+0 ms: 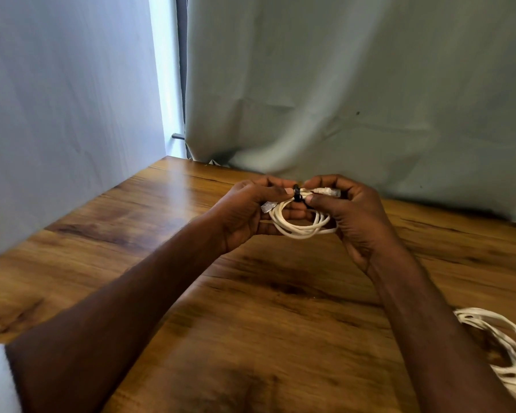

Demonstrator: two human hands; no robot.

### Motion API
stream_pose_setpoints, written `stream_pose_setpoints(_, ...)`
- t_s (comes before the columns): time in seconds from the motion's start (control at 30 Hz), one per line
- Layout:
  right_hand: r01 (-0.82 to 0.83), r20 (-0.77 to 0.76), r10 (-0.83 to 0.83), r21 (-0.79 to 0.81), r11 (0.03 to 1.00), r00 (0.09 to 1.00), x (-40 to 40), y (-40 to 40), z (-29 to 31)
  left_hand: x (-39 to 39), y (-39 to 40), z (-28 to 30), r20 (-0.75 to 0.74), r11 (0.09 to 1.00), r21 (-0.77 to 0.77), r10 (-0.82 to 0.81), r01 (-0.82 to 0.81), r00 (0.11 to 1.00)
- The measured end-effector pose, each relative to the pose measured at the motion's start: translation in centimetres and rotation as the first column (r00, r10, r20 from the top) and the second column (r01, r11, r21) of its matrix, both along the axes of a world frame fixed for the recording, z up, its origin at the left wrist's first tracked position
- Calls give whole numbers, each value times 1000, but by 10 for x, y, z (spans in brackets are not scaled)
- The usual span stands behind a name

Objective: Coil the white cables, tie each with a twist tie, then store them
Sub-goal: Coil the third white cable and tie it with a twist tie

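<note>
Centrally: left hand and right hand both grip coiled white cable; black twist tie pinched between thumbs. Second coil on worktop, lower right.

light: daylight from curtain gap | glare: sheen on table | blur: mild motion, edges bowed

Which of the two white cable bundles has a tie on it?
The coiled white cable held in both hands: a black twist tie wraps it. The other white cable bundle, on the wooden table's right edge, shows none.
</note>
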State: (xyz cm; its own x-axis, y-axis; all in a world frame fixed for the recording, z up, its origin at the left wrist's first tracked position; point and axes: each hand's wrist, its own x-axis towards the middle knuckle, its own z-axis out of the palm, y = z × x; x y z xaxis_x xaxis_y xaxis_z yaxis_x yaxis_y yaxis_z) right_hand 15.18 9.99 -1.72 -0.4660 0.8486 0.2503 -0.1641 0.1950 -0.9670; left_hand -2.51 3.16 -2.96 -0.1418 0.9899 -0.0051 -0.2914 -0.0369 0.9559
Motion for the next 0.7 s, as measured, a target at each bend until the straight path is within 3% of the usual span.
stream_pose_setpoints(0.23, 65, -2, -65, 50, 997, 998, -2, -3, 1, 0, -3, 2, -27, 1000, 23, -10, 11, 1000)
stream_pose_setpoints(0.47, -118, -158, 81, -246, 962, 984, -1, -2, 4, 4, -8, 5, -89, 998, 53, -37, 42, 995)
stream_pose_setpoints(0.7, -66, -157, 31, -225, 972, 987, -6, 1, 2, 3, -6, 7, -40, 999, 40, -24, 25, 999)
